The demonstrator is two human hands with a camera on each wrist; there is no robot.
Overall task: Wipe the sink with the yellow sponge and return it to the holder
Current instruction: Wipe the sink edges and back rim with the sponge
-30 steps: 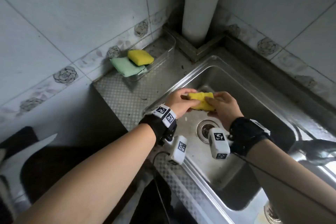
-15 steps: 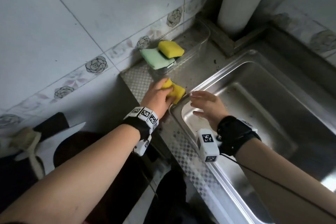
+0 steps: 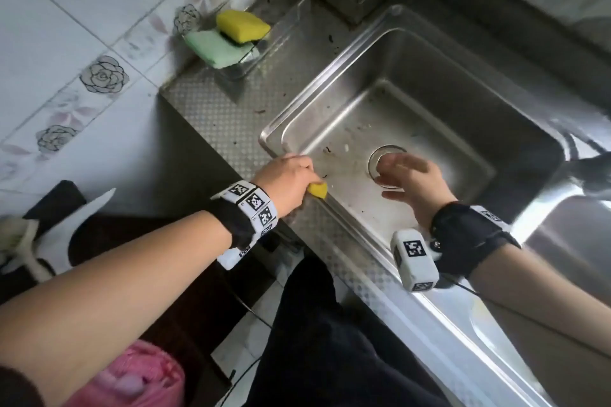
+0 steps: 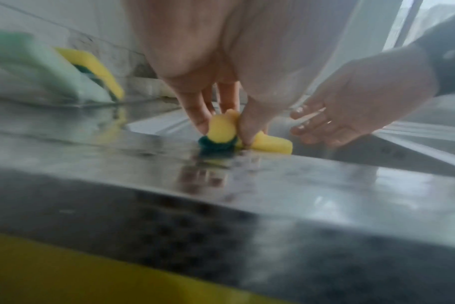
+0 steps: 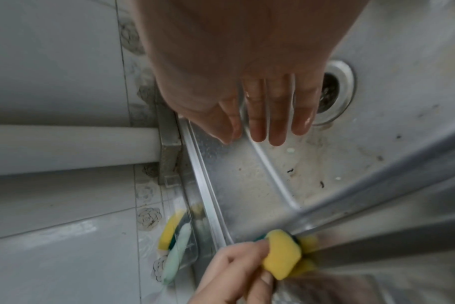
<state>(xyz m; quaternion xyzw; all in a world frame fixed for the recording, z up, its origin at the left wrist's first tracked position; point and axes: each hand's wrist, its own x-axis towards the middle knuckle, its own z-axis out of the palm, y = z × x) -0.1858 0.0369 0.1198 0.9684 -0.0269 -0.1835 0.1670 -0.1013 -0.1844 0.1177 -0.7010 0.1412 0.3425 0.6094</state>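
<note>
Pressing yellow sponge [image 3: 318,190] on sink [image 3: 334,76] rim, left hand [image 3: 287,179].

Left hand [image 3: 291,180] fingers [image 4: 199,115] curled, pinching; right hand [image 3: 413,185] flat, fingers [image 5: 275,115] straight.

The left hand [image 3: 291,180] covers most of the yellow sponge [image 3: 318,190], leaving only a corner showing. The right hand [image 3: 415,183] hides part of the drain [image 3: 377,158]. From the left wrist everything smears, and an unidentifiable yellow strip [image 4: 78,273] runs off the bottom edge.
</note>
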